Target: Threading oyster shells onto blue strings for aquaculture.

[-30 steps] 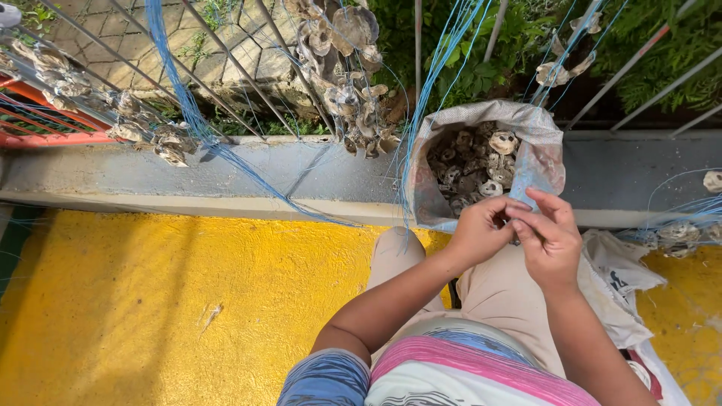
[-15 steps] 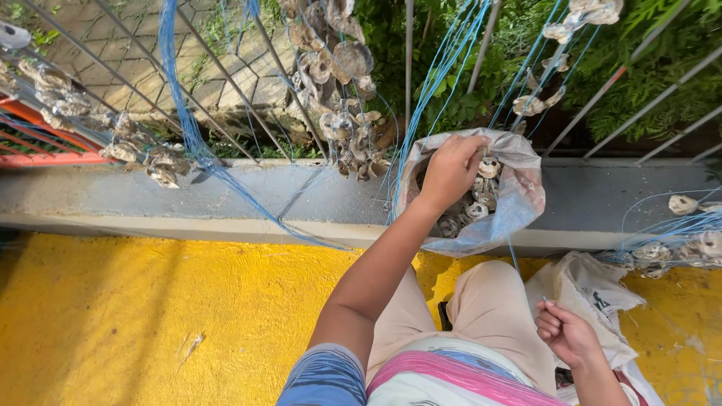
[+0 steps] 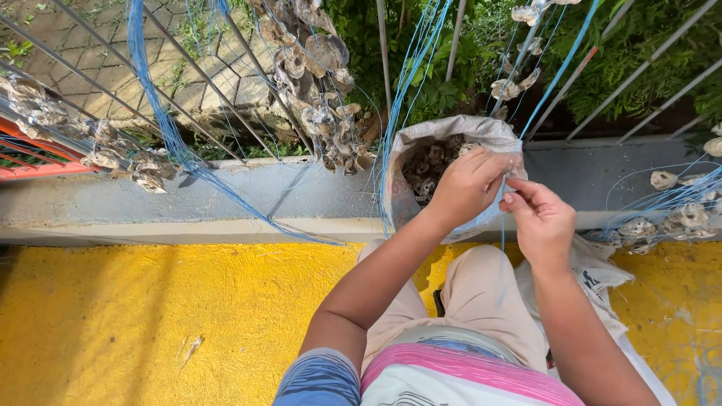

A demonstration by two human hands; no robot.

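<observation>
I see my left hand (image 3: 470, 184) clasping a shell over the sack (image 3: 410, 199) at the far ledge, right hand (image 3: 540, 218) pinching blue string (image 3: 502, 203) beside it; threading appears underway, needing steady alignment.

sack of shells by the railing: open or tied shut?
Open. The grey sack has its mouth spread wide, with shells visible inside. The left hand is over its rim.

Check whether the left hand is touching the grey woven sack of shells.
Cannot tell. In the head view the left hand overlaps the grey woven sack at its mouth, hiding any contact.
</observation>
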